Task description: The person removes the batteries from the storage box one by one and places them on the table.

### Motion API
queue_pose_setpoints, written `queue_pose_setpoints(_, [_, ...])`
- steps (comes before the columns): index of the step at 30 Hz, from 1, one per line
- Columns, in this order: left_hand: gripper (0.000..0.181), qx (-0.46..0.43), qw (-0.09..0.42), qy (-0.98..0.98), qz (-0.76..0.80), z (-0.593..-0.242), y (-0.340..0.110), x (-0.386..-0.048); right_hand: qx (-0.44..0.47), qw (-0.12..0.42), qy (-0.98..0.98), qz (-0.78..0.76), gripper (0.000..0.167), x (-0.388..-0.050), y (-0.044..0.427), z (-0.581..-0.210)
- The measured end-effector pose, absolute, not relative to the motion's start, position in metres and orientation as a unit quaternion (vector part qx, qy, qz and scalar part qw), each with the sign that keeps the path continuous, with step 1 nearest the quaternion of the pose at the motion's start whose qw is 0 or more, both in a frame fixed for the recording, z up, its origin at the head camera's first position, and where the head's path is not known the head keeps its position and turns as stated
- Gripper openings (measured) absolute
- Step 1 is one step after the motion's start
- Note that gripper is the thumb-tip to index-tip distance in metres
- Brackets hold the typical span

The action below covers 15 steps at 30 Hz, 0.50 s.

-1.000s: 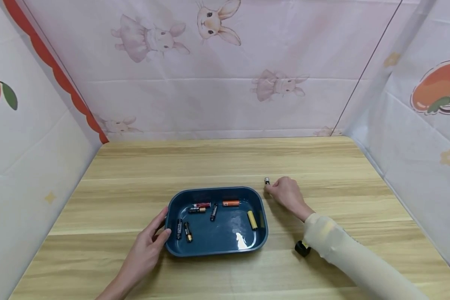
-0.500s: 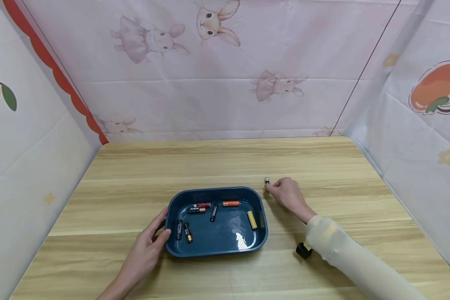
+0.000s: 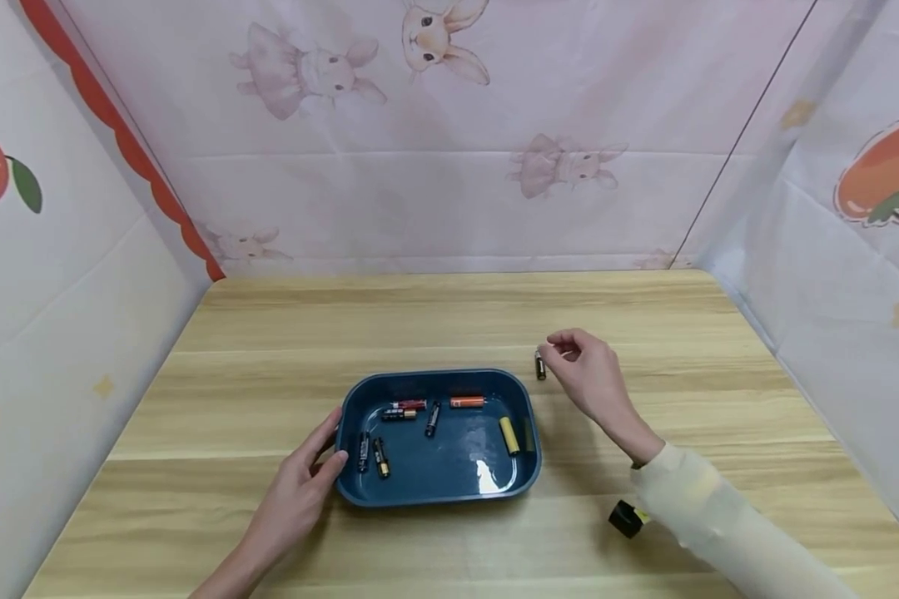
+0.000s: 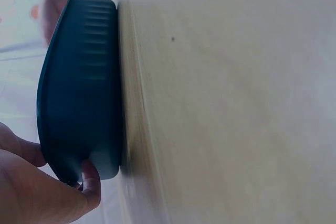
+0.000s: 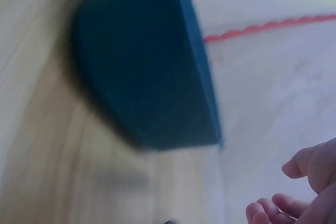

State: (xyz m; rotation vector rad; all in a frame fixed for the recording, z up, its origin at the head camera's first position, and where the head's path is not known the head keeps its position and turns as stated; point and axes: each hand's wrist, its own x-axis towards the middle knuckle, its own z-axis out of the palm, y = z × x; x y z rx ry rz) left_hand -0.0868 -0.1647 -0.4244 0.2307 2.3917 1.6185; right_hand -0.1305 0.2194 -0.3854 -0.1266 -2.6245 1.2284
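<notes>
A dark blue plastic tray [image 3: 438, 502] sits on the table with several batteries inside, among them an orange battery [image 3: 467, 402], a yellow battery [image 3: 509, 436] and a black battery [image 3: 380, 457]. My left hand [image 3: 297, 491] holds the tray's left end; in the left wrist view its thumb [image 4: 91, 182] presses the outer wall. Beyond the tray's far right corner, a black-and-silver battery [image 3: 541, 366] lies on the table. Just beside and above it is my right hand [image 3: 590, 372]. In the right wrist view the thumb [image 5: 302, 163] stands apart from the fingers, with nothing between them.
A black object [image 3: 625, 519] with a yellow part shows beside the right sleeve [image 3: 712, 516], which partly covers it. Printed cloth walls [image 3: 434, 208] close off the wooden table [image 3: 285, 316] at the back and on both sides.
My right hand has let go of the black-and-silver battery and lifted slightly, its fingers spreading. That battery stays on the table. The left hand keeps its place on the tray; the head view shifts slightly.
</notes>
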Motion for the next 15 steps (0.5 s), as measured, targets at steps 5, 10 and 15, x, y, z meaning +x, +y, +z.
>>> queue_pose_setpoints(5, [0.058, 0.083, 0.117, 0.820, 0.554, -0.426, -0.164, -0.087, -0.009, 0.117, -0.887, 0.446, 0.029, -0.123, 0.202, -0.365])
queue_pose_setpoints(10, [0.058, 0.080, 0.119, 0.821, 0.553, -0.426, -0.163, -0.086, 0.028, 0.100, -0.879, 0.465, 0.024, -0.118, 0.185, -0.358])
queue_pose_setpoints(15, [0.058, 0.077, 0.122, 0.821, 0.553, -0.425, -0.164, -0.087, 0.109, 0.058, -0.874, 0.470, 0.020, -0.119, 0.169, -0.367])
